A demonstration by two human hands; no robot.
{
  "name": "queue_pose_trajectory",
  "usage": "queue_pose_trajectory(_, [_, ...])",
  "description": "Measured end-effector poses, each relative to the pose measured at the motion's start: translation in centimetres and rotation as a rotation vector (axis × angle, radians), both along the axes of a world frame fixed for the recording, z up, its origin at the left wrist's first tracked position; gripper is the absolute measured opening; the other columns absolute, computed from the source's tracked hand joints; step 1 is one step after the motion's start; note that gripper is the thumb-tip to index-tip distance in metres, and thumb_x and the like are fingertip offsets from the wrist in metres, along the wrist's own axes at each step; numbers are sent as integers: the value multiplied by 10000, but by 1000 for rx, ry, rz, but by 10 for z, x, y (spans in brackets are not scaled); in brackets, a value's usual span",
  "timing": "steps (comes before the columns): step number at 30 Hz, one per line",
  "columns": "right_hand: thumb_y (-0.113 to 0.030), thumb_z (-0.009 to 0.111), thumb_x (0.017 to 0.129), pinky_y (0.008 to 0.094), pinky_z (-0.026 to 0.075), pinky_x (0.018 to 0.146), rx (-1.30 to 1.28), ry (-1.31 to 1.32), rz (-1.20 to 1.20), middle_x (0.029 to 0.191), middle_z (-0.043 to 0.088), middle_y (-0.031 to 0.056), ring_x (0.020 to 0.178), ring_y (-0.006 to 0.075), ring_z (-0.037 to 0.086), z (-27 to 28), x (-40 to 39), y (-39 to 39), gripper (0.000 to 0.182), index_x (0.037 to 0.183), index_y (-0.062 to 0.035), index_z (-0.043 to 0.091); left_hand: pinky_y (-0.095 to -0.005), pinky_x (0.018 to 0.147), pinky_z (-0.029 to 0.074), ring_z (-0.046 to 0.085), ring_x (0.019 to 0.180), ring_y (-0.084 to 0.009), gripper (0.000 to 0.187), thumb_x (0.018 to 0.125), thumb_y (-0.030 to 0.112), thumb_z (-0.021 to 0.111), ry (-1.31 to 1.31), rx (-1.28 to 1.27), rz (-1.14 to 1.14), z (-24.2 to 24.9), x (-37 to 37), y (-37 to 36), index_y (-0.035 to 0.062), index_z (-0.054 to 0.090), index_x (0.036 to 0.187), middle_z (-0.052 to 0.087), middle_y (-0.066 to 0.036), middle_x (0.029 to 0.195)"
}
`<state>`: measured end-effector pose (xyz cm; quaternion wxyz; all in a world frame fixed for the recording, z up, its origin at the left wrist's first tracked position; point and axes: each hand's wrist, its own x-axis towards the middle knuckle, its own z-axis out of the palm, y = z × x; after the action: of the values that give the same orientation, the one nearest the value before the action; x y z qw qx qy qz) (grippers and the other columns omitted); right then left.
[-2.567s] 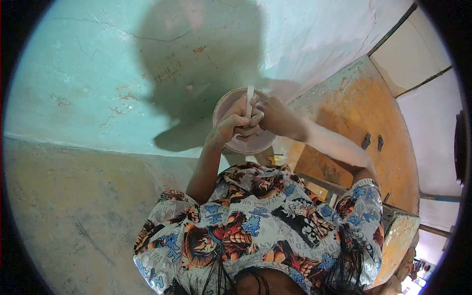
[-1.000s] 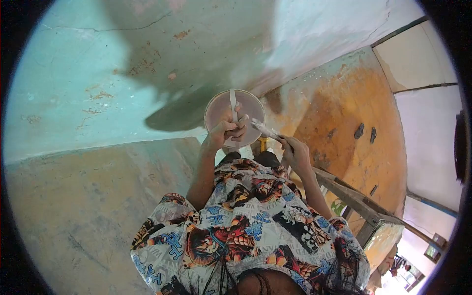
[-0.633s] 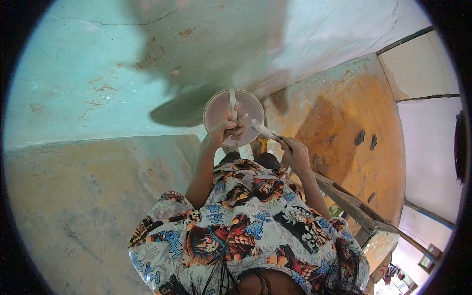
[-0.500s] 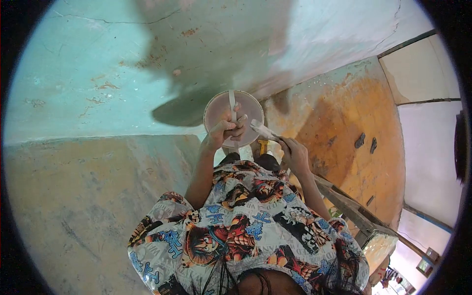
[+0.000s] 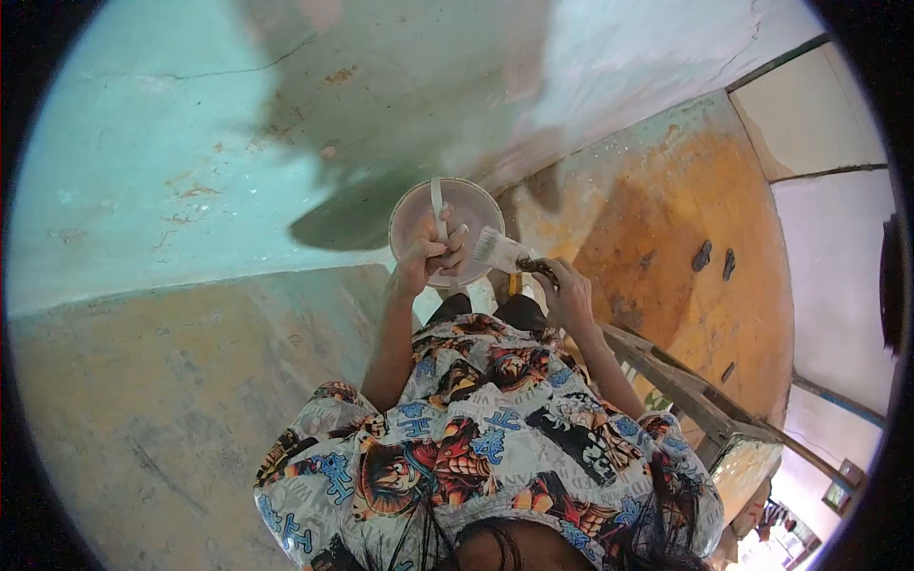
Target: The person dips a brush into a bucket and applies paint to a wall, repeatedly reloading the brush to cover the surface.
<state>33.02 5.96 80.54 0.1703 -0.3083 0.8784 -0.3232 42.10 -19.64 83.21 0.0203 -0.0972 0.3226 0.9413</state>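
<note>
A round pale bucket [image 5: 412, 211] hangs in front of my body, its inside coated whitish. My left hand [image 5: 427, 259] is wrapped round the bucket's white strap-like handle [image 5: 437, 198], over the opening. In my right hand [image 5: 571, 297] is a paintbrush [image 5: 499, 249], gripped by its dark handle. The broad, white-coated bristles point left and overlap the bucket's right rim in this view. White smears show on the fingers of my left hand.
A cracked turquoise wall [image 5: 143, 171] stands ahead. Right of me is a wooden ladder or stand [image 5: 676, 381]. A pair of dark sandals [image 5: 702, 256] lies on the worn orange floor [image 5: 666, 219]. A yellowish surface [image 5: 190, 381] extends to the left.
The paintbrush has turned in my right hand, so its broad bristle face shows more. The bucket has shifted slightly left in view, my left hand still on its handle.
</note>
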Motion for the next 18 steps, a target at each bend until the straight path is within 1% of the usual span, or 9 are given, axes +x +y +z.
queue_pose_trajectory(4, [-140,616,812,396,475,694,-50,-33,-60,943,615,109,845,314,616,-8,11,2,239,1037,-66,577,-230,447,213,281,501,-71,525,668,207,565,-99,-69,44,8,3,3,137,326,1131,348,14,724])
queue_pose_trajectory(9, [-88,614,786,400,482,707,-25,15,-67,973,619,101,912,296,611,-7,17,6,296,1075,-81,551,-231,436,210,283,486,-76,568,655,213,583,-82,-40,-14,5,0,3,119,344,1162,353,16,711])
queue_pose_trajectory(12, [-83,612,777,399,482,712,-59,19,-113,977,618,102,942,287,603,-17,23,10,320,1090,-88,543,-226,433,207,283,484,-77,591,651,210,583,-115,-65,16,9,-1,4,103,338,1178,354,17,712])
queue_pose_trajectory(15, [-103,607,803,385,485,712,-50,-23,-145,957,630,123,891,302,618,-12,22,9,286,1081,-74,546,-225,430,202,282,483,-78,582,649,211,582,-121,-99,-7,10,-1,3,102,339,1166,356,12,710])
queue_pose_trajectory(18, [-142,602,835,374,486,705,-95,-245,-245,912,648,152,829,327,628,-9,17,8,232,1044,-42,589,-237,459,237,238,485,-73,469,673,192,507,-59,-125,-72,14,-4,3,134,302,1091,278,24,688])
